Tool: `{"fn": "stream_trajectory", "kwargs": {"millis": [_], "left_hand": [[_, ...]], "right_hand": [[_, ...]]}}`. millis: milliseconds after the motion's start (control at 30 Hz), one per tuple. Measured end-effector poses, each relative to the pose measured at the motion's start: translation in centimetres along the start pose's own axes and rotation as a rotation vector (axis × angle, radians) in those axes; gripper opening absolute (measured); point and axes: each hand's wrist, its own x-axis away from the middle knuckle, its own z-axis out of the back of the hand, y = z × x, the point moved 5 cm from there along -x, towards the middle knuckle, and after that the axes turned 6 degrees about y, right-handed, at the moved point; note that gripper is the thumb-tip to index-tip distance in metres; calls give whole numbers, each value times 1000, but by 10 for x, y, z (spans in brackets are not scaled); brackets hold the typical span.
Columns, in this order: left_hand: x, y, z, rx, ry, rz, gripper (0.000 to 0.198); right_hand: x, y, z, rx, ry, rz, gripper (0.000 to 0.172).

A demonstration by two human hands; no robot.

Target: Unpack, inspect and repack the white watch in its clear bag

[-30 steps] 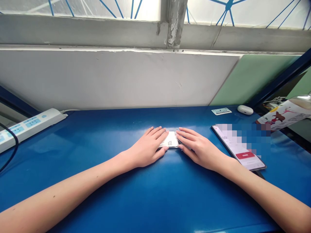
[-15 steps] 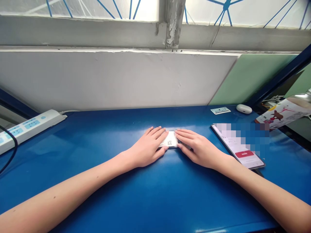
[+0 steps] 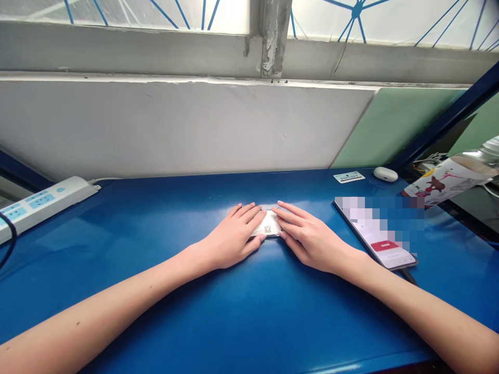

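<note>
A small white card (image 3: 268,225) with a dark printed mark lies flat on the blue table (image 3: 249,301), at its middle. My left hand (image 3: 234,236) rests palm down on the card's left edge, fingers stretched out and together. My right hand (image 3: 307,236) lies flat on the card's right edge, fingers extended. The fingertips of both hands almost meet over the card. Most of the card is hidden under my fingers.
A phone (image 3: 376,234) with a lit screen lies to the right of my right hand. Behind it are a small label card (image 3: 349,177) and a white earbud case (image 3: 385,173). A white power strip (image 3: 37,202) sits far left. A printed packet (image 3: 448,182) leans at the right edge.
My two hands have closed in slightly over the card, so less of it shows. The view has shifted a little to the right.
</note>
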Motion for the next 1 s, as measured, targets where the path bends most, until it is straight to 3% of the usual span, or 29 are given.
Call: {"fn": "stream_trajectory", "kwargs": {"millis": [267, 433, 633, 733, 900, 1000], "left_hand": [[2, -4, -2, 55, 29, 16, 54], [4, -5, 0, 123, 65, -1, 52], [7, 2, 9, 254, 159, -174, 52], [8, 2, 11, 272, 166, -151, 53], [7, 0, 10, 248, 128, -55, 47], [7, -1, 9, 242, 115, 1, 56]], "right_hand": [[6, 34, -2, -69, 53, -201, 33], [7, 33, -3, -96, 77, -188, 41], [2, 28, 16, -241, 232, -159, 26], [0, 25, 28, -324, 290, -160, 20], [1, 29, 45, -491, 447, -337, 10], [1, 38, 44, -612, 472, -495, 14]]}}
